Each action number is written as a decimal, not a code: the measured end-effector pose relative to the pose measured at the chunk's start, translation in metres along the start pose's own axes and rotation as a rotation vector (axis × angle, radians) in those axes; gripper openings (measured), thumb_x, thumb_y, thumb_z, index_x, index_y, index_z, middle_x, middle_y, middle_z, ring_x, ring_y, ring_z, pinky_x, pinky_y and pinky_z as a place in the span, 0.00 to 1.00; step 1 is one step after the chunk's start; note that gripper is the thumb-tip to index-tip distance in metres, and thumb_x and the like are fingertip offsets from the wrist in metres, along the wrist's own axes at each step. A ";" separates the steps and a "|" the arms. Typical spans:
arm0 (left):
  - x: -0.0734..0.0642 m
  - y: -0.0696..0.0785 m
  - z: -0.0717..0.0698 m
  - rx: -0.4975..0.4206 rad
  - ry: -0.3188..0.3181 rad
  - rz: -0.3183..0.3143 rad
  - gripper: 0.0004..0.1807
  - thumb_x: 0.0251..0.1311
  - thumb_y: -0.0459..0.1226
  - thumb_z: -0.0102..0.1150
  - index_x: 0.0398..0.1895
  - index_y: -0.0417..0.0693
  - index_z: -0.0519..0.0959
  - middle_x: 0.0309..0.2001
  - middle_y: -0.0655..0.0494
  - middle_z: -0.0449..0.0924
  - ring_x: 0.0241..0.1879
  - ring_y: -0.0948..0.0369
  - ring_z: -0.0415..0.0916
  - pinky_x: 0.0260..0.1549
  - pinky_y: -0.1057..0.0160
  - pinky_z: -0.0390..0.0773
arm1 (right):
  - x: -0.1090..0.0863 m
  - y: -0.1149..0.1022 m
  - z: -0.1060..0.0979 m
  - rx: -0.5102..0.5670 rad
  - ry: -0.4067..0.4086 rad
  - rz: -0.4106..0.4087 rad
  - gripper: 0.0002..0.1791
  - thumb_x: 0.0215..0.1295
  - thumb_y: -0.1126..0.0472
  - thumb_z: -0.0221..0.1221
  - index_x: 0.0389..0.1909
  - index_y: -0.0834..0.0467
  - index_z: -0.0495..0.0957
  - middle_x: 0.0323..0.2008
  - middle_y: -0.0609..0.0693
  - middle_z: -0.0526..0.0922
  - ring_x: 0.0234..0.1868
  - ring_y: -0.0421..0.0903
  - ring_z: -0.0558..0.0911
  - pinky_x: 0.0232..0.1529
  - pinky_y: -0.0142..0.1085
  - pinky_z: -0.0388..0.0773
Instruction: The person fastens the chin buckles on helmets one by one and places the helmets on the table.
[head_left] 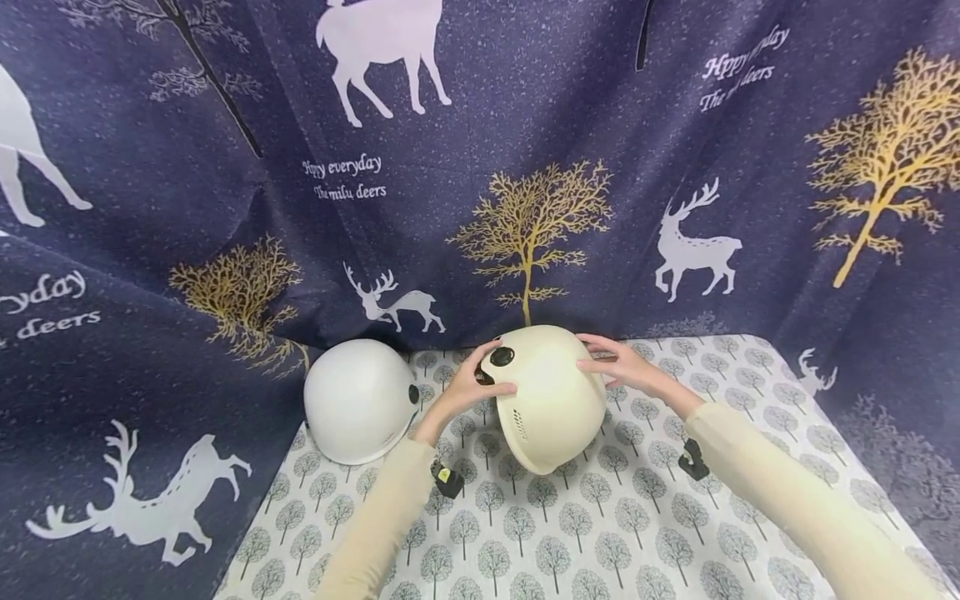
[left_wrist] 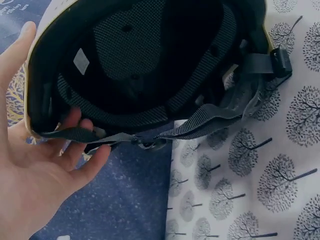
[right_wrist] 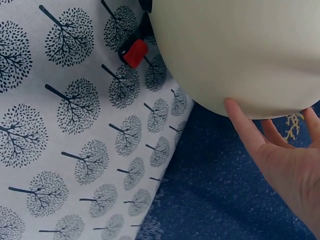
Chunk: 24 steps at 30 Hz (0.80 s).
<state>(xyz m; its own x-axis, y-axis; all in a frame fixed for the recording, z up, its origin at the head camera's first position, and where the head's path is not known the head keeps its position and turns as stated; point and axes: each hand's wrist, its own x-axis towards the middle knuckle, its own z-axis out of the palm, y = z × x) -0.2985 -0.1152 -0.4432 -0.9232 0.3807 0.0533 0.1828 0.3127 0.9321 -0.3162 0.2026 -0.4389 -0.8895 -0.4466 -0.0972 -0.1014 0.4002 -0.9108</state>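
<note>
A cream helmet (head_left: 555,400) is tilted on its side over the table, its opening turned toward my left hand (head_left: 467,390). That hand grips the rim, with the thumb on the outer shell and the fingers by the inside edge and strap. In the left wrist view the dark padded liner (left_wrist: 130,45) and the grey chin strap (left_wrist: 200,120) show. My right hand (head_left: 628,368) touches the opposite side of the shell with spread, fairly straight fingers. A red buckle piece (right_wrist: 135,53) hangs beside the helmet in the right wrist view.
A white helmet (head_left: 360,404) rests at the table's back left, left of my left hand. The tabletop has a tree-print cloth (head_left: 555,550). Behind it hangs a dark blue curtain (head_left: 480,125) with deer and trees.
</note>
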 end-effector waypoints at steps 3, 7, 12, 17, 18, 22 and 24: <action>0.004 0.004 0.003 0.009 -0.004 0.014 0.47 0.52 0.44 0.72 0.75 0.55 0.58 0.64 0.44 0.72 0.55 0.52 0.77 0.54 0.57 0.79 | -0.004 0.003 -0.003 0.031 0.010 0.017 0.38 0.70 0.51 0.56 0.77 0.53 0.51 0.72 0.69 0.54 0.69 0.71 0.63 0.53 0.59 0.79; 0.004 0.011 0.003 -0.004 0.021 -0.012 0.46 0.52 0.40 0.72 0.74 0.54 0.60 0.63 0.44 0.74 0.54 0.51 0.78 0.55 0.54 0.79 | -0.002 0.007 0.000 0.074 0.005 0.027 0.39 0.69 0.49 0.57 0.77 0.52 0.52 0.73 0.68 0.54 0.70 0.70 0.62 0.54 0.58 0.79; 0.005 0.013 -0.004 0.015 -0.010 -0.023 0.47 0.51 0.44 0.73 0.75 0.57 0.59 0.70 0.47 0.67 0.63 0.50 0.73 0.63 0.52 0.73 | 0.001 0.012 0.008 0.097 0.034 0.032 0.38 0.70 0.49 0.56 0.77 0.50 0.52 0.73 0.67 0.55 0.70 0.70 0.62 0.55 0.57 0.79; 0.008 0.017 -0.009 0.048 -0.019 -0.008 0.47 0.51 0.44 0.73 0.74 0.56 0.60 0.70 0.46 0.66 0.65 0.49 0.70 0.65 0.48 0.71 | 0.004 0.021 0.017 0.176 0.037 0.018 0.38 0.72 0.51 0.54 0.77 0.52 0.50 0.74 0.68 0.50 0.71 0.72 0.60 0.54 0.55 0.79; 0.008 0.018 -0.009 0.054 -0.013 -0.011 0.47 0.51 0.43 0.73 0.74 0.56 0.60 0.70 0.47 0.66 0.66 0.49 0.69 0.65 0.48 0.70 | 0.003 0.023 0.018 0.204 0.033 0.012 0.38 0.72 0.52 0.53 0.77 0.53 0.49 0.74 0.68 0.49 0.71 0.72 0.59 0.55 0.55 0.79; 0.010 0.023 -0.008 0.074 0.014 -0.023 0.44 0.53 0.42 0.71 0.74 0.55 0.61 0.72 0.47 0.63 0.67 0.47 0.66 0.66 0.45 0.68 | 0.004 0.031 0.028 0.329 0.025 0.002 0.37 0.74 0.54 0.51 0.78 0.54 0.47 0.74 0.68 0.48 0.72 0.70 0.56 0.58 0.57 0.77; 0.011 0.026 -0.007 0.075 0.026 -0.029 0.44 0.53 0.43 0.71 0.74 0.56 0.61 0.74 0.48 0.60 0.71 0.47 0.62 0.68 0.43 0.65 | 0.006 0.035 0.033 0.387 0.025 -0.002 0.36 0.75 0.55 0.49 0.78 0.55 0.46 0.74 0.69 0.50 0.72 0.68 0.58 0.59 0.57 0.76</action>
<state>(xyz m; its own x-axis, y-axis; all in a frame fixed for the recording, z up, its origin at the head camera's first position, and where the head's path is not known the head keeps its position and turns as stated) -0.3063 -0.1093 -0.4156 -0.9367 0.3483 0.0369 0.1799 0.3880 0.9039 -0.3100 0.1871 -0.4844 -0.9005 -0.4253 -0.0902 0.0687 0.0656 -0.9955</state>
